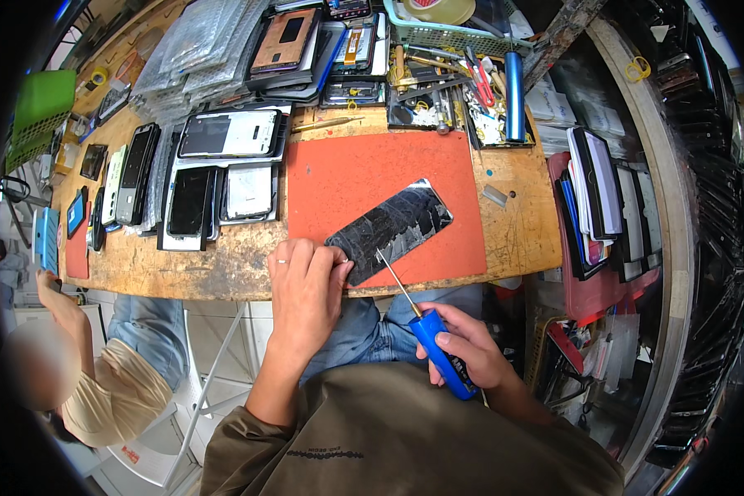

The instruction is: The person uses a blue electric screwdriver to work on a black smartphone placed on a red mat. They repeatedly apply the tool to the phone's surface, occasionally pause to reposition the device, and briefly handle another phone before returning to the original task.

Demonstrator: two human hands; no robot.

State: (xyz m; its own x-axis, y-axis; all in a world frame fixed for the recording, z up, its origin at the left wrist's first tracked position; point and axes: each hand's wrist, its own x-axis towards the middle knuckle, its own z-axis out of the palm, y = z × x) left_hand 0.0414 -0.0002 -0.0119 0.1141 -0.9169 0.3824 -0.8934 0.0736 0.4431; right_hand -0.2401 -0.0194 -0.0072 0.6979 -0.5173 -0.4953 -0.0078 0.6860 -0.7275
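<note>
Head view. Wooden bench (240,263), its surface worn, with an orange-red mat (347,169) laid along the near edge. On the mat, toward its near side, lies a dark phone-shaped panel (401,219), set aslant, far end up to the right; its face is streaked and peeling, with pale ragged patches toward the right end.

Left hand (307,277): ring on one finger, fingers curled and bunched with the thumb, holding the panel by its left end. Right hand (469,341): wrapped around a blue-handled tool (442,354), held in front of the bench edge; its thin metal shaft slants up and left, tip at the panel's near long edge. Whether the tip touches, cannot tell.

Around the mat: stacked phones and screens (227,132) to the left, bubble-wrap sleeves (202,50) behind them. Beyond the mat, a tray of hand tools (426,87), a green basket (463,37) behind it. Small clear rectangular piece (495,195) just right of the mat. At far left, another person (120,388) sits, light top and jeans.
</note>
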